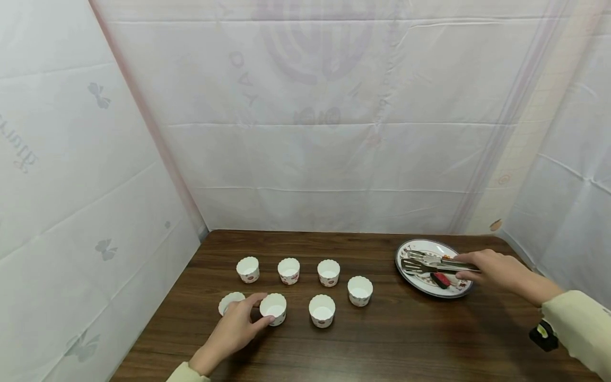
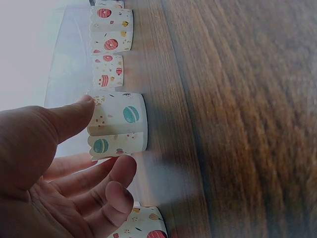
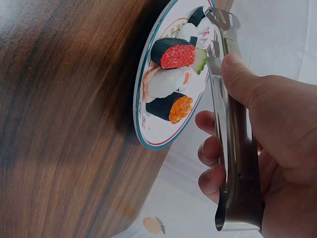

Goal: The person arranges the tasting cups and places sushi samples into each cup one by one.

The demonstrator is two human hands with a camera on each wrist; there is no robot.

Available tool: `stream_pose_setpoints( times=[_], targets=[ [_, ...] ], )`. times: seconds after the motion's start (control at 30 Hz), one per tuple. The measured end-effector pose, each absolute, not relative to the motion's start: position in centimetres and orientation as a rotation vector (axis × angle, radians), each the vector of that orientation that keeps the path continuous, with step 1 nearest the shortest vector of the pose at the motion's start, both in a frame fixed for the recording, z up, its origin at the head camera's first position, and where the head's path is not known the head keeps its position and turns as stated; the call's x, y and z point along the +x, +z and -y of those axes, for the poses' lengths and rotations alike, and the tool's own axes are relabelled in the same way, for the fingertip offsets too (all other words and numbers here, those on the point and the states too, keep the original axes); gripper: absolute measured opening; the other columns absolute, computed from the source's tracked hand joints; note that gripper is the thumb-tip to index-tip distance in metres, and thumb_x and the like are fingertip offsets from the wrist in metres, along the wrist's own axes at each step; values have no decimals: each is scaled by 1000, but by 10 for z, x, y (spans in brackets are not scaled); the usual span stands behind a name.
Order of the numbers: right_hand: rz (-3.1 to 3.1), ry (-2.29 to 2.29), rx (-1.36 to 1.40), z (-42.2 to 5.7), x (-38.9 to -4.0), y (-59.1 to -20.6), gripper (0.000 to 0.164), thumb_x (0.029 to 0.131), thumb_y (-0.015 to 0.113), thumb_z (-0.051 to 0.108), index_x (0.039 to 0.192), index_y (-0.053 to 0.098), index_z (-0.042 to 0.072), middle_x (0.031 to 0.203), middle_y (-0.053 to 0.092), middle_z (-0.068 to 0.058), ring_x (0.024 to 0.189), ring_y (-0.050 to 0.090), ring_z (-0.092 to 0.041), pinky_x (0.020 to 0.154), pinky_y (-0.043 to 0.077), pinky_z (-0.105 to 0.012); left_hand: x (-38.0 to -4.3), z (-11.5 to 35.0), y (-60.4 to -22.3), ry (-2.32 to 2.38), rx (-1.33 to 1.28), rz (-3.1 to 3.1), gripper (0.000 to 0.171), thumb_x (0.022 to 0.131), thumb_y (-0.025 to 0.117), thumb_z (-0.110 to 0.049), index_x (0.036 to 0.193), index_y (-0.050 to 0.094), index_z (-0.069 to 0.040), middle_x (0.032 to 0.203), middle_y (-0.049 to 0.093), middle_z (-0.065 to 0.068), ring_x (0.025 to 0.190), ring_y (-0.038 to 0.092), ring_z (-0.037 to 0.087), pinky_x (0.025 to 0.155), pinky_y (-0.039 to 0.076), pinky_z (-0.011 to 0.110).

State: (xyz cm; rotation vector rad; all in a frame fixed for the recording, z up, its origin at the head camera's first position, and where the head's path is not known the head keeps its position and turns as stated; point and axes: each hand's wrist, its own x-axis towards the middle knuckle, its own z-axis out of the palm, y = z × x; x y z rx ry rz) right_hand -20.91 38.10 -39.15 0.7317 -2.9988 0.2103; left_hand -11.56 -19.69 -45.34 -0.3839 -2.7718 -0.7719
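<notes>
Lower left of the frame, the left hand (image 1: pixel 235 324) pinches a paper baking cup (image 1: pixel 274 307), apparently steadying it.
At right, the right hand (image 1: pixel 496 271) grips steel tongs (image 3: pixel 243 168) over a sushi plate (image 3: pixel 154 139), probably for squeezing control.

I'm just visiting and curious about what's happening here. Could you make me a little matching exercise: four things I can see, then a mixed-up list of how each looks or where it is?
Things:
1. Tongs
2. Plate
3. Left hand
4. Tabletop

Descriptions:
A. Dark brown with wood grain
B. Held in the right hand
C. Curled around a paper cup
D. White with a teal rim, bearing sushi

Right pairs: 1-B, 2-D, 3-C, 4-A
</notes>
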Motion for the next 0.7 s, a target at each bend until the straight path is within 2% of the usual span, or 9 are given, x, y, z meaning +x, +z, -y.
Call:
stream_pose_setpoints(
  times=[0.23,0.4,0.7],
  targets=[
    [3031,218,745,-380,-212,-390,51,96,72,41,129,70,3,119,72,-19,102,70,-40,67,56,-55,-115,196,-453,-784,-373,2772,50,83,88,-22,123,68,-2,106,77,8,98,72,22,83,57,42],
    [3028,232,754,-378,-211,-388,47,94,74,38,127,71,5,119,73,-17,97,72,-36,62,56,-49,-116,197,-451,-782,-371,2781,48,83,88,-23,122,68,-3,105,77,7,89,71,18,77,56,36],
    [3022,229,738,-377,-211,-388,45,94,75,37,127,73,6,120,73,-17,98,71,-36,59,54,-46,-117,199,-452,-795,-385,2778,47,83,87,-24,121,69,-3,103,77,7,77,66,10,72,53,31]
  ],
)
